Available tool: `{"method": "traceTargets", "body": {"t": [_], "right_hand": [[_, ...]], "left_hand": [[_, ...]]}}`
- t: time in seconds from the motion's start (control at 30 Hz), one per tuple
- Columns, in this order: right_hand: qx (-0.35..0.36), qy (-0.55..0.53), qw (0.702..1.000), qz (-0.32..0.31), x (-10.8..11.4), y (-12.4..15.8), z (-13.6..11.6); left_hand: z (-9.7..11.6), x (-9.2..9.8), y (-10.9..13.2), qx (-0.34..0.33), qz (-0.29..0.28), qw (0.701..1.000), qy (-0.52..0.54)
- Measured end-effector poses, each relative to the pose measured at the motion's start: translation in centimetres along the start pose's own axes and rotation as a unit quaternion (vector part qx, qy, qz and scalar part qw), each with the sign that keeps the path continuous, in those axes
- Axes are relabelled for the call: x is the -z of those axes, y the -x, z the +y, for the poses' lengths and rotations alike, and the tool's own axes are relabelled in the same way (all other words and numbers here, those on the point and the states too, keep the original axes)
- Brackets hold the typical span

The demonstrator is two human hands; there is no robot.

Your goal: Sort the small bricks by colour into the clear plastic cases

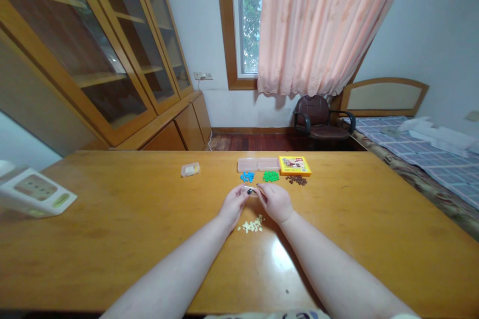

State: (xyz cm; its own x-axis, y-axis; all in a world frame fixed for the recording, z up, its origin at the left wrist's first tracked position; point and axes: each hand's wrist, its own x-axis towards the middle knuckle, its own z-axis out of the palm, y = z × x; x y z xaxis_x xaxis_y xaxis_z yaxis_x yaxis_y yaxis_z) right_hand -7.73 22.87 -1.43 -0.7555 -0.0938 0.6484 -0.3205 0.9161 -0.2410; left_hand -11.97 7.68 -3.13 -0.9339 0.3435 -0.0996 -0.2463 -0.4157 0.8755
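Observation:
Both hands meet over the middle of the wooden table, gripping a small clear plastic box [250,188] between their fingers. My left hand [234,203] is closed on its left side. My right hand [276,201] is closed on the right side, its fingers partly hiding the box. A dark spot shows at the fingertips, too small to make out. Just below the hands lies a loose pile of cream-coloured small pieces [253,225]. Beyond them are piles of blue pieces [247,177], green pieces [271,176] and brown pieces [297,180].
An open clear plastic case [248,165] and a yellow box [295,165] stand behind the piles. Farther left lies another small clear box [190,169]. A white device [37,192] sits at the table's left edge. A chair [318,117] and bed are beyond the table.

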Motion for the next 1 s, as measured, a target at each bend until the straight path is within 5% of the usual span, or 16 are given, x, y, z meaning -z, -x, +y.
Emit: {"method": "traceTargets", "body": {"t": [0.2, 0.6, 0.83, 1.0], "right_hand": [[0.008, 0.003, 0.999, -0.034, -0.4, 0.0, 0.5], [0.001, 0.027, 1.000, 0.015, 0.1, 0.3, -1.1], [-0.063, -0.023, 0.997, 0.042, 0.0, -0.1, 0.6], [-0.117, -0.100, 0.985, 0.080, -0.4, -0.1, 1.7]], "left_hand": [[0.5, -0.4, 0.4, 0.069, -0.011, 0.997, -0.015], [0.4, 0.3, 0.0, -0.009, -0.019, 0.999, -0.042], [-0.1, -0.8, 0.8, -0.035, -0.023, 0.994, -0.099], [0.4, -0.3, 0.5, -0.038, -0.074, 0.993, -0.086]]}}
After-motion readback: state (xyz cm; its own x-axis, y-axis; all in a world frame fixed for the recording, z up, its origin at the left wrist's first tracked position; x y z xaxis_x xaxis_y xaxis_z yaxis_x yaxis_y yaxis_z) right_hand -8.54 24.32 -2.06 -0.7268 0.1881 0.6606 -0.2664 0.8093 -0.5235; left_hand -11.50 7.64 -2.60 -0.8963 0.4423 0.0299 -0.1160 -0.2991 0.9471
